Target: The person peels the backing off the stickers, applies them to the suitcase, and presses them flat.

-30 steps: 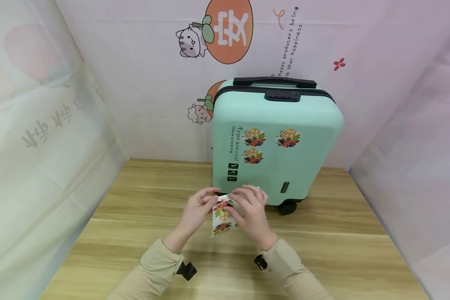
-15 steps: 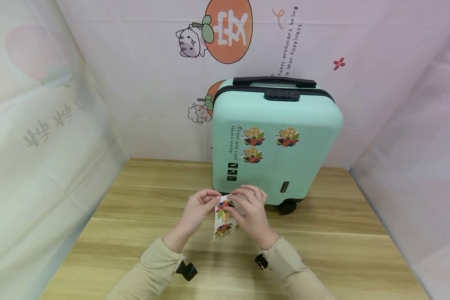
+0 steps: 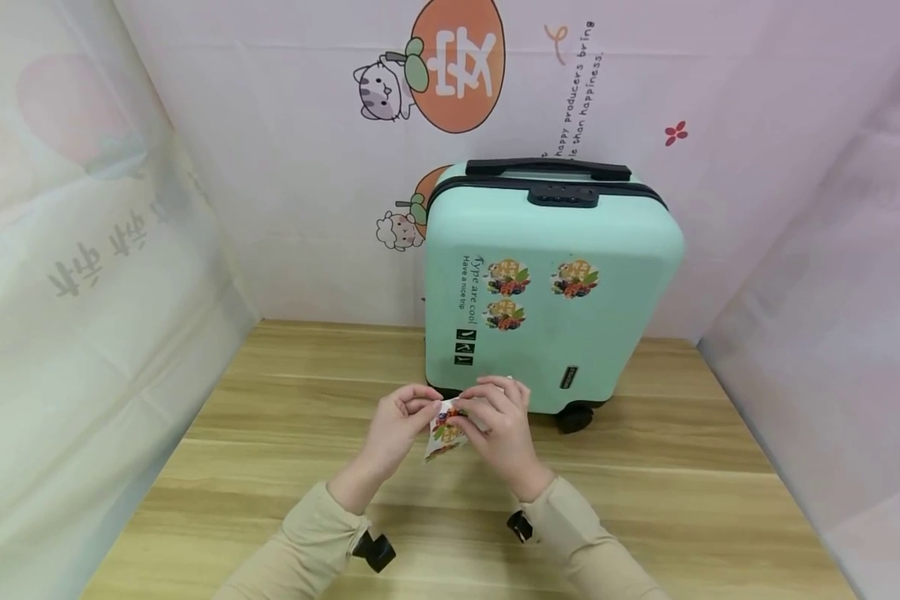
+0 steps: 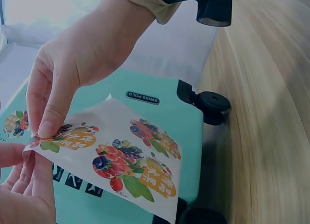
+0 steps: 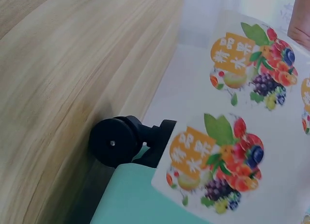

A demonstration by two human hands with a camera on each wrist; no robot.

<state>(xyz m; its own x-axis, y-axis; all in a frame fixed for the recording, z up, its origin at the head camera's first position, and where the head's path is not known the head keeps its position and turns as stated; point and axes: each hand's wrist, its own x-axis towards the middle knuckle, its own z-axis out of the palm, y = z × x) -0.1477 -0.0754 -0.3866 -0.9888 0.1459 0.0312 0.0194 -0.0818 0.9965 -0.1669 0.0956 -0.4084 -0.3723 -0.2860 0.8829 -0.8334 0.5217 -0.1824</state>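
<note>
A white sheet of fruit stickers [image 3: 446,433] is held between my two hands, in front of the suitcase. My left hand [image 3: 392,427] pinches its upper left edge between thumb and fingers. Its upper right side is gripped by my right hand [image 3: 504,433], which hides much of the sheet in the head view. In the left wrist view the thumb of the right hand [image 4: 72,64] presses on a fruit sticker [image 4: 72,136] at the sheet's corner, where the left fingers [image 4: 41,185] meet it. Large fruit clusters with orange labels show on the sheet [image 5: 283,132] in the right wrist view.
A mint green suitcase [image 3: 555,233] stands upright behind the hands on a wooden table [image 3: 307,400]. Three fruit stickers, one of them a fruit sticker [image 3: 575,278] at the upper right, are on its front. Printed cloth [image 3: 307,167] surrounds the table at back and sides.
The sheet has tilted, and its lower edge now sits higher, showing less of its face. Both hands keep their hold with only small movements. The head view has shifted slightly.
</note>
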